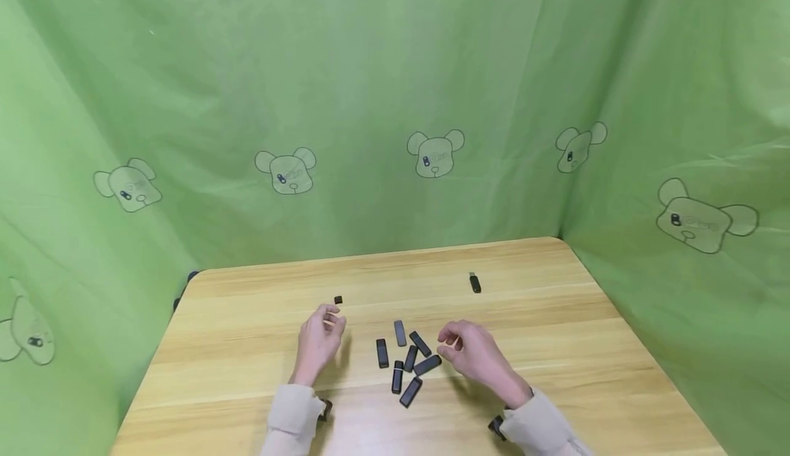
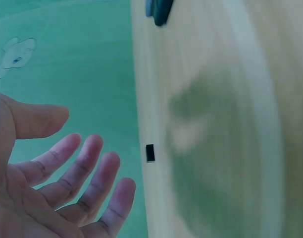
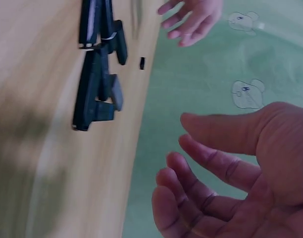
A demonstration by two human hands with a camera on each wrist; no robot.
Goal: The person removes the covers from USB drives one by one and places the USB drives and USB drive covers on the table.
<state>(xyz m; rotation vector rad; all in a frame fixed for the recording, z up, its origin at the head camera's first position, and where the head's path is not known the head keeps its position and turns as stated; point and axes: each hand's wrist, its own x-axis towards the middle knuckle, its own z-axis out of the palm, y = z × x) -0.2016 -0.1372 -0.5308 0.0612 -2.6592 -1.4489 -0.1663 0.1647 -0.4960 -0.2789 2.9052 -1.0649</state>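
Note:
My left hand (image 1: 321,338) hovers above the left half of the table, fingers loosely bent and nothing in them. Just beyond its fingertips lies a small black cap (image 1: 338,300), which the left wrist view also shows beside the table edge. My right hand (image 1: 474,352) is held over the table right of a loose cluster of black USB sticks, thumb and fingers apart. Nearest to it are a slanted stick (image 1: 427,365) and another stick (image 1: 420,343). Farther back on the right, an uncapped USB stick (image 1: 475,283) lies with its metal plug bare.
Several more capped sticks make up the cluster, among them a greyer one (image 1: 400,333) at its back and one stick (image 1: 382,353) on its left side. The wooden table (image 1: 234,346) ends at a green curtain (image 1: 370,86) with bear drawings, which hangs around it.

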